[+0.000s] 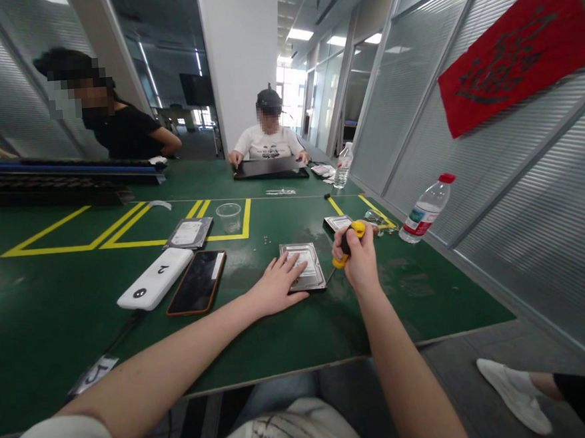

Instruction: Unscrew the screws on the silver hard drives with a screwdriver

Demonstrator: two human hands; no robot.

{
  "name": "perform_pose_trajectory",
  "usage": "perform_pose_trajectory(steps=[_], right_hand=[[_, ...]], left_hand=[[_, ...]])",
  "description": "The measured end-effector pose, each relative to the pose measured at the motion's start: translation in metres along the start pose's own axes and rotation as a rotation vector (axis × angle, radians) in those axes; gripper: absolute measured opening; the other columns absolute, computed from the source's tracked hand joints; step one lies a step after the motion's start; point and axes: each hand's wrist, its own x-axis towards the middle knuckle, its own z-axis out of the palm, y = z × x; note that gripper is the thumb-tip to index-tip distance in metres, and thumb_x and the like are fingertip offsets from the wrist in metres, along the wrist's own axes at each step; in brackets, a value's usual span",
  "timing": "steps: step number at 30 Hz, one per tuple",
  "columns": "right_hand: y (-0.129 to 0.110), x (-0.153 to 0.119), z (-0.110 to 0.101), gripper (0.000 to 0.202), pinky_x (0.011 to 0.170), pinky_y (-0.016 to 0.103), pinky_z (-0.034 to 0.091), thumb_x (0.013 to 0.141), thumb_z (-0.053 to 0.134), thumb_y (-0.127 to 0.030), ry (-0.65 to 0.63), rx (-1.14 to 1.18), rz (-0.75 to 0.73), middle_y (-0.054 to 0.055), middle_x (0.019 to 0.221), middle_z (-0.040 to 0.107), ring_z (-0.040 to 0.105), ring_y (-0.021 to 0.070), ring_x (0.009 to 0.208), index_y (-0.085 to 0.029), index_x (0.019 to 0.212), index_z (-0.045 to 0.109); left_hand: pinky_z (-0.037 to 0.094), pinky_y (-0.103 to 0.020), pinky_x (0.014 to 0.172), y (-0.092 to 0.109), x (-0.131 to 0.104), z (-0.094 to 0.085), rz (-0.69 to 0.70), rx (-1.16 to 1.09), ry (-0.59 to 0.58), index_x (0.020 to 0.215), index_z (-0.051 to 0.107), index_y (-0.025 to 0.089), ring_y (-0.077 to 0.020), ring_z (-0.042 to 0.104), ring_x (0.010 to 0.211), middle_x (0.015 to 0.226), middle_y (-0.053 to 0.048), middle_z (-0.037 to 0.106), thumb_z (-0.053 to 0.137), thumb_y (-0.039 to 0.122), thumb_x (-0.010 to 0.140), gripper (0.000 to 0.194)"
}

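Observation:
On the green table, a silver hard drive (316,275) lies in front of me. My left hand (276,285) rests flat on its left part with the fingers spread. My right hand (360,257) is wrapped round a yellow and black screwdriver (345,243). The screwdriver's shaft slants down to the drive's lower right corner; whether its tip touches a screw is too small to tell. A second hard drive (189,233) lies further back on the left. A third one (338,223) sits behind my right hand, partly hidden by it.
The green table (302,352) also bears a white power bank (155,280), a phone (197,283), a clear cup (229,218) and a water bottle (426,211). Another bottle (343,167) stands further back. Across the table, a person (269,140) handles a dark panel. Another person (126,132) is at the left.

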Motion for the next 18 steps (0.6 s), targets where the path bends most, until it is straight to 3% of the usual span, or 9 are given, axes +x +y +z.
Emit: perform_pose_trajectory(steps=[5,10,13,16,18], right_hand=[[0.0023,0.0022,0.0005,0.049,0.041,0.022,0.038,0.082,0.044,-0.069,-0.065,0.010,0.090,-0.004,0.063,0.054,0.046,0.0072,0.043,-0.022,0.091,0.053],[0.0051,0.0009,-0.0011,0.037,0.049,0.023,0.046,0.081,0.057,-0.059,-0.032,-0.078,0.013,-0.003,0.079,0.063,0.057,0.0090,0.054,-0.024,0.090,0.047],[0.0032,-0.0010,-0.0007,0.033,0.044,0.019,0.039,0.081,0.064,-0.049,-0.019,-0.079,-0.005,-0.007,0.074,0.062,0.049,0.0057,0.045,-0.027,0.089,0.040],[0.0024,-0.0006,0.0006,0.032,0.040,0.019,0.033,0.084,0.055,-0.056,-0.028,-0.047,0.020,-0.008,0.064,0.055,0.044,0.0060,0.041,-0.026,0.091,0.044],[0.0030,0.0004,0.0013,0.042,0.041,0.021,0.036,0.085,0.044,-0.065,-0.038,-0.036,0.060,-0.005,0.064,0.055,0.045,0.0074,0.043,-0.024,0.095,0.051]], left_hand=[[0.020,-0.055,0.115,-0.0002,0.0007,0.0045,0.010,-0.016,0.065,0.146,0.039,0.020,-0.0364,0.022,0.144,0.156,-0.015,0.030,0.062,0.050,0.086,0.071],[0.014,-0.055,0.116,-0.0035,0.0043,0.0062,0.070,-0.075,0.076,0.144,0.041,0.015,-0.0337,0.024,0.144,0.154,-0.016,0.033,0.064,0.046,0.084,0.071],[0.012,-0.054,0.117,-0.0059,0.0061,0.0064,0.088,-0.119,0.062,0.145,0.039,0.014,-0.0325,0.025,0.144,0.153,-0.016,0.034,0.063,0.044,0.085,0.072],[0.012,-0.055,0.117,-0.0066,0.0072,0.0065,0.102,-0.134,0.059,0.146,0.038,0.015,-0.0328,0.025,0.144,0.154,-0.016,0.033,0.063,0.043,0.084,0.072],[0.012,-0.056,0.117,-0.0059,0.0073,0.0064,0.103,-0.134,0.060,0.146,0.038,0.015,-0.0330,0.026,0.144,0.153,-0.016,0.034,0.064,0.042,0.084,0.073]])
